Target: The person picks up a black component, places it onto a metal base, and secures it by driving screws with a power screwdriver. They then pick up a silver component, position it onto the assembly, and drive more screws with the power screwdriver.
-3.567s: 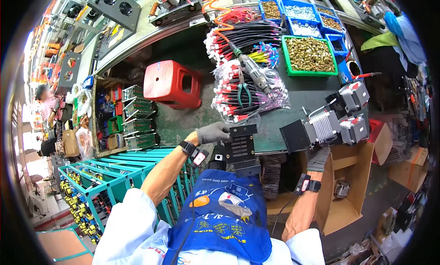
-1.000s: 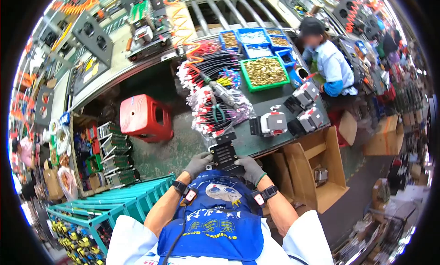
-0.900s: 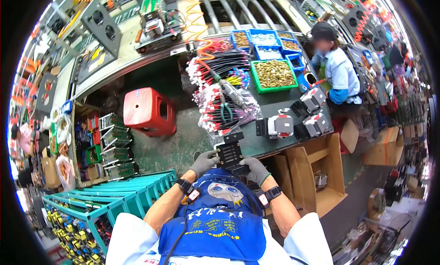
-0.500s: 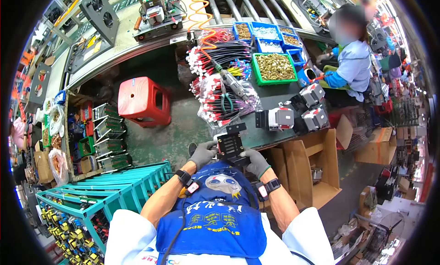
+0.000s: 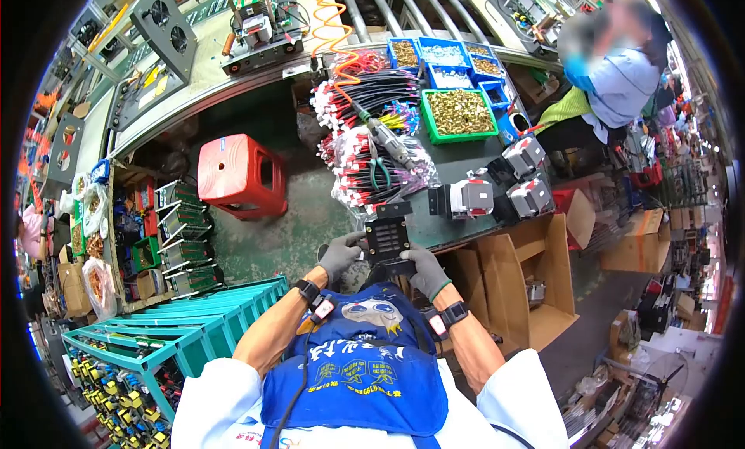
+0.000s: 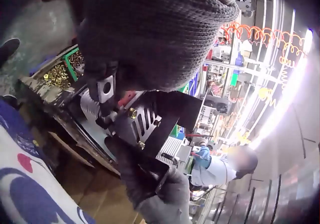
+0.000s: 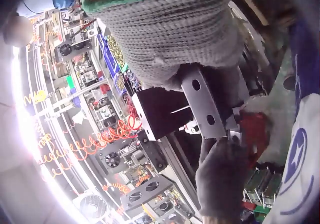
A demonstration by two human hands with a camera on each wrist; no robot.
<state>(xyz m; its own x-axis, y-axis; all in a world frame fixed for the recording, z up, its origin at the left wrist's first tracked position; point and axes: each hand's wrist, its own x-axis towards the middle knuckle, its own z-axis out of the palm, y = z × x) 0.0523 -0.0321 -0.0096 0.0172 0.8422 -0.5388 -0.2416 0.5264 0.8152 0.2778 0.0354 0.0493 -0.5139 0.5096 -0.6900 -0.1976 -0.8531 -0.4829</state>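
Both hands, in grey knit gloves, hold a black slotted metal bracket (image 5: 387,241) in front of the blue apron. My left hand (image 5: 340,258) grips its left side, with a small light part by the fingertips. My right hand (image 5: 427,273) pinches the lower right corner. In the left wrist view, the bracket (image 6: 142,121) shows long slots and brass-coloured screws, and the left glove (image 6: 150,39) covers part of it. The right wrist view shows the bracket's bent flange (image 7: 204,101) with two holes, under the right glove (image 7: 170,44).
Beyond the bracket, cable bundles (image 5: 372,166), a green bin of brass parts (image 5: 459,114) and several transformers (image 5: 471,198) lie on the bench. A red stool (image 5: 233,169) stands left, a teal frame (image 5: 186,325) lower left, a cardboard box (image 5: 535,294) right. Another person (image 5: 625,84) is upper right.
Both hands and the bracket have shifted slightly, and the bracket looks straighter. Earlier, the right hand was beside the transformers, away from the bracket. The other person has leaned further right.
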